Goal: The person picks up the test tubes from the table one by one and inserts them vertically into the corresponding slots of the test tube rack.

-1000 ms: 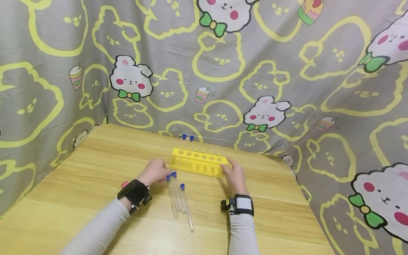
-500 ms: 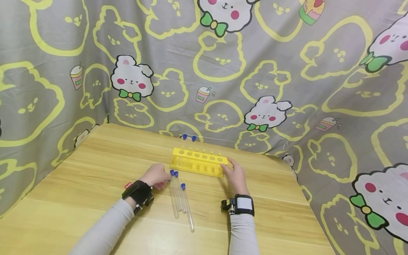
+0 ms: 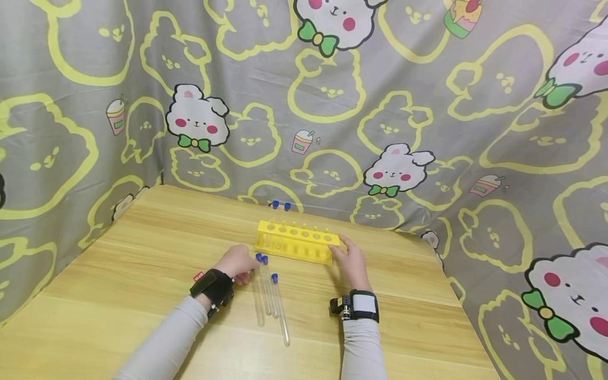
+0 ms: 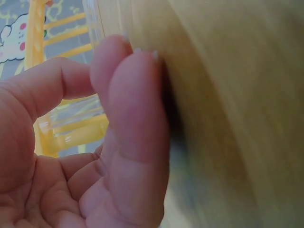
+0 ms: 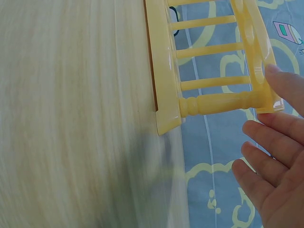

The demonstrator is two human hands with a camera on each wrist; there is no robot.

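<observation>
In the head view a yellow test tube rack point(image 3: 296, 256) stands on the table. Two blue-capped test tubes appear to stand in its left holes, their caps point(image 3: 275, 204) above the top plate. Several clear test tubes point(image 3: 283, 322) with blue caps lie in front of it. My left hand point(image 3: 236, 264) pinches the leftmost lying test tube point(image 3: 258, 303) near its cap, which the fingers hide. In the left wrist view the thumb meets the fingertips. My right hand point(image 3: 350, 261) holds the rack's right end between thumb and forefinger; its other fingers extend below in the right wrist view.
The wooden table point(image 3: 408, 327) reaches back to a grey patterned curtain point(image 3: 328, 95), which surrounds it on the left, back and right. Both wrists wear black camera straps point(image 3: 212, 287).
My left hand has moved slightly right, and the caps of the lying test tubes beside it have shifted a little right too. The right hand and the rack have stayed in place.
</observation>
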